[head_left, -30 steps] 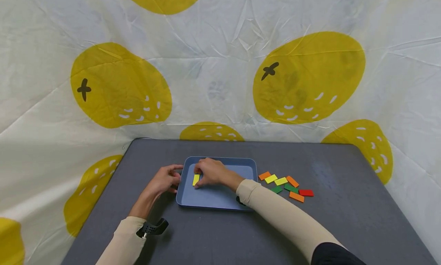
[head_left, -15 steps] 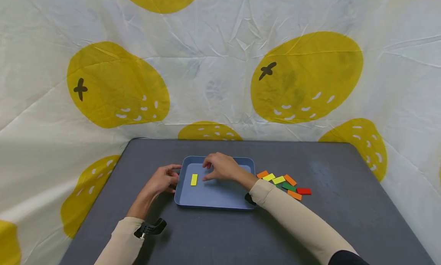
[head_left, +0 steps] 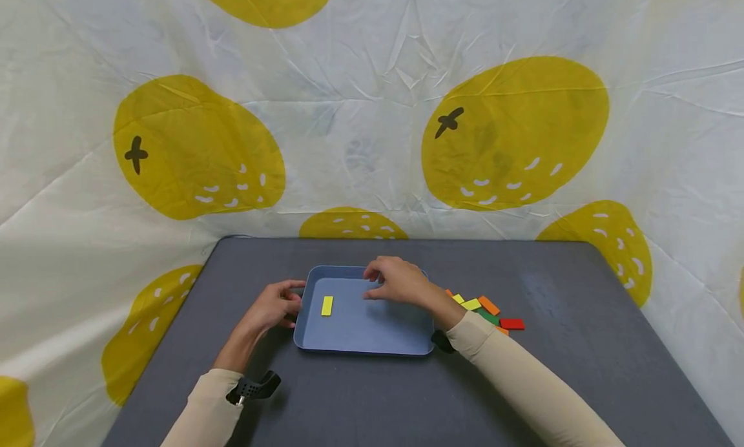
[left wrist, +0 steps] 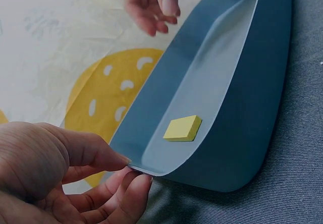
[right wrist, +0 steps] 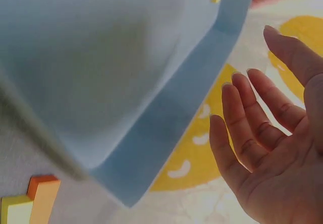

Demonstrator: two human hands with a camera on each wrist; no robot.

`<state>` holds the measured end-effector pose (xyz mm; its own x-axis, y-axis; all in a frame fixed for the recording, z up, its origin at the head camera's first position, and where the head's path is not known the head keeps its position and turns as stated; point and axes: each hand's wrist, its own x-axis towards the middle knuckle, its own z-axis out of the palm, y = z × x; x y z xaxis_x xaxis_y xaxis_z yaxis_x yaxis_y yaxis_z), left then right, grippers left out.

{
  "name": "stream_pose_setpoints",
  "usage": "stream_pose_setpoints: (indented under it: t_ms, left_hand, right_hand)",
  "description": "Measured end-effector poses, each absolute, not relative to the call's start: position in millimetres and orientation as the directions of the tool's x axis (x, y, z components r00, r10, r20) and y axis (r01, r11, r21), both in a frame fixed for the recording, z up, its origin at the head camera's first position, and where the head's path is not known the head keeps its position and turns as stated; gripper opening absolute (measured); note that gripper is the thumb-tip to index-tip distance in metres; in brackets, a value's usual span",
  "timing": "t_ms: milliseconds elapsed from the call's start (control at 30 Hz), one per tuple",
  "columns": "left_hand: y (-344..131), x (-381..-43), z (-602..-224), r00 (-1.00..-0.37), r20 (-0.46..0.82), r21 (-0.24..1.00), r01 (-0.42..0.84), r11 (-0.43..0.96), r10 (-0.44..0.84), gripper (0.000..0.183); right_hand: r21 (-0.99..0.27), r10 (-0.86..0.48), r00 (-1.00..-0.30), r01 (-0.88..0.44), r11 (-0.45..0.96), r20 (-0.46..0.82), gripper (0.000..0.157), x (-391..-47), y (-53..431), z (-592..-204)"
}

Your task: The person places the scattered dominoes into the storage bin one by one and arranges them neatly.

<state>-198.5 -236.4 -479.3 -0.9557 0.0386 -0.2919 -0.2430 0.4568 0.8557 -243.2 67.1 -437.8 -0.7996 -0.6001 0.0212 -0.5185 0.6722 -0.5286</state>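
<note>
A blue rectangular tray [head_left: 372,337] lies on the table, and one yellow block [head_left: 327,306] rests flat inside it near its left end. At the tray's left edge, my left hand [head_left: 273,308] pinches the rim, which the left wrist view shows between thumb and fingers. My right hand [head_left: 401,282] hovers over the tray's right half, to the right of the yellow block. In the right wrist view its fingers [right wrist: 237,113] are spread and relaxed around nothing.
Right of the tray lies a loose group of blocks: a red one [head_left: 512,324], an orange one [head_left: 489,305], a green one [head_left: 487,316], a yellow one [head_left: 472,304] and others partly hidden by the right arm. Behind the grey table [head_left: 349,402] hangs a fruit-patterned sheet [head_left: 360,130].
My right hand has let go of the yellow block, leaving it in the tray, and has risen and moved right. The left hand stays at the tray's rim.
</note>
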Motion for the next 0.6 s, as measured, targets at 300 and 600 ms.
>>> stream_pose_setpoints:
  t_ms: [300, 600]
  left_hand:
    - [-237, -199, -481, -0.956, -0.288, 0.859, -0.236, 0.454, 0.048, 0.052]
    - [-236, -200, -482, -0.958, -0.285, 0.854, -0.235, 0.465, 0.039, 0.052]
  right_hand:
    - [-0.563, -0.542, -0.839, -0.472, 0.678, 0.050, 0.037, -235, 101, -429]
    - [-0.582, -0.465, -0.883, -0.414, 0.700, 0.069, 0.037, -227, 131, -425]
